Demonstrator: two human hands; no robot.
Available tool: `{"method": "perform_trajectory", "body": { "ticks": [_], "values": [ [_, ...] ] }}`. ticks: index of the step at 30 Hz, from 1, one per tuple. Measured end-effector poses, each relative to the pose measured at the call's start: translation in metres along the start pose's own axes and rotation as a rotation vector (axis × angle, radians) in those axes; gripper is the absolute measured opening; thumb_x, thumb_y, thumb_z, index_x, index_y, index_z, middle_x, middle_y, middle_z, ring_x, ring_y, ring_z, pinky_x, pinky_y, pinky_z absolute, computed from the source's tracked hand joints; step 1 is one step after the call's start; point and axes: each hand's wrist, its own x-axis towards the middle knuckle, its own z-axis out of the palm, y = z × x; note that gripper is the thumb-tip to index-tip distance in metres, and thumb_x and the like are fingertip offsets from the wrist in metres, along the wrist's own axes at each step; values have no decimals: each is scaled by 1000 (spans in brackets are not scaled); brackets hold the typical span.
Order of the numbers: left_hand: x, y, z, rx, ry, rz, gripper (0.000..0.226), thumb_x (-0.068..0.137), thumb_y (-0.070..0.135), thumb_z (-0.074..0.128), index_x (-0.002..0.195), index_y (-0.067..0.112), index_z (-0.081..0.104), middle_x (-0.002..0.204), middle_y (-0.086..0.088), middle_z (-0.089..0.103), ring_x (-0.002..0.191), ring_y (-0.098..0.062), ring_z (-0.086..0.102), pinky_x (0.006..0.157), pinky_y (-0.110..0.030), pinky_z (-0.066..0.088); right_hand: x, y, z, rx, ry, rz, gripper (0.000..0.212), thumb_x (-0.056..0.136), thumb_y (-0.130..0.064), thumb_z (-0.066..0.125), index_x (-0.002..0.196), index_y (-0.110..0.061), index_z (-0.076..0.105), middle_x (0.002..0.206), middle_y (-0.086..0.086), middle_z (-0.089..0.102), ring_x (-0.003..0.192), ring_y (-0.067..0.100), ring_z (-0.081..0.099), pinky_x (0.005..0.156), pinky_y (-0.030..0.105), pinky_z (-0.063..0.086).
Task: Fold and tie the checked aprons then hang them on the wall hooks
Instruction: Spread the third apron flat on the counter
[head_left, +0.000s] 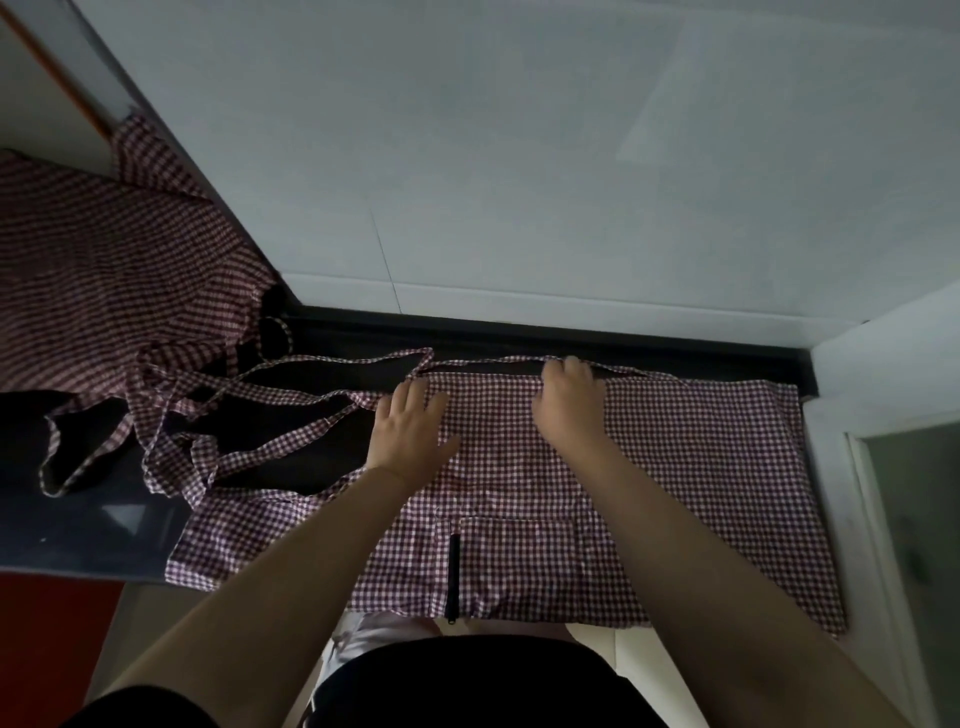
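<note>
A red-and-white checked apron lies spread flat on the dark counter, with a pocket and a black zip near the front edge. Its long straps trail off to the left in loose loops. My left hand rests flat on the apron's upper left part, fingers straight. My right hand sits at the apron's far edge, fingers curled over the hem by the thin strap. A second checked apron lies crumpled at the far left.
A pale tiled wall rises right behind the counter's black back rim. A white frame with a glass panel stands at the right. A red cabinet front shows below the counter at left. No hooks are in view.
</note>
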Motion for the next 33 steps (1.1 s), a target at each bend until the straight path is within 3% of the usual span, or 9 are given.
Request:
{"method": "perform_trajectory", "body": {
  "ticks": [3,8,12,15,19,22,26,30,33],
  "values": [
    [5,-11,-1,-42,23,14,55,88,50,61,132,19,48,140,-5,43,132,-24,38,111,-40,34,14,-41,0,108,3,-227,25,97,-15,53,121,-16,59,113,3,60,108,22,56,95,39,42],
    [13,-26,-2,-47,-43,56,62,84,53,66,135,22,48,138,-2,44,133,-22,36,113,-41,33,33,-110,11,21,-223,-398,44,103,-15,42,145,-28,41,126,5,61,115,27,56,98,44,40],
    [15,-25,-2,-93,-32,33,70,83,52,69,141,23,43,147,-1,39,139,-22,31,117,-41,29,42,-121,20,-44,-244,-347,43,102,-19,46,144,-25,40,124,8,59,114,28,56,98,43,42],
    [16,-29,-1,-136,-36,39,71,82,52,70,142,25,42,152,-1,34,142,-22,27,118,-42,27,44,-124,23,-69,-185,-313,28,100,-20,50,128,-18,48,105,5,62,97,25,61,87,39,45],
    [16,-30,0,-153,-84,31,73,80,52,72,141,27,41,153,-4,31,144,-25,24,118,-45,27,44,-116,16,-143,-184,-260,32,99,-14,49,131,-13,43,77,-2,53,67,18,52,68,34,41],
    [20,-27,-6,-140,-115,14,71,79,49,75,137,24,43,148,-4,35,140,-25,28,115,-45,31,46,-95,1,-204,-184,-205,33,98,-6,45,130,-10,43,66,-3,45,58,17,46,61,35,38],
    [24,-18,-15,-131,-175,-16,72,78,44,76,137,19,42,143,-7,36,135,-26,32,112,-46,36,47,-49,-21,-274,-204,-46,31,96,-2,43,126,-9,44,70,0,47,67,23,52,59,36,38],
    [28,-7,-20,-82,-232,-42,80,77,43,76,140,19,35,144,-10,34,134,-29,32,109,-48,38,39,5,-40,-252,-201,151,26,98,-5,43,124,-7,48,99,11,66,90,30,64,64,35,41],
    [31,-3,-24,-73,-278,-66,91,76,42,78,147,23,25,146,-12,31,137,-30,29,108,-49,40,35,36,-45,-198,-155,291,23,99,-7,45,122,-5,49,104,13,66,94,31,65,65,35,42]
  ]
}}
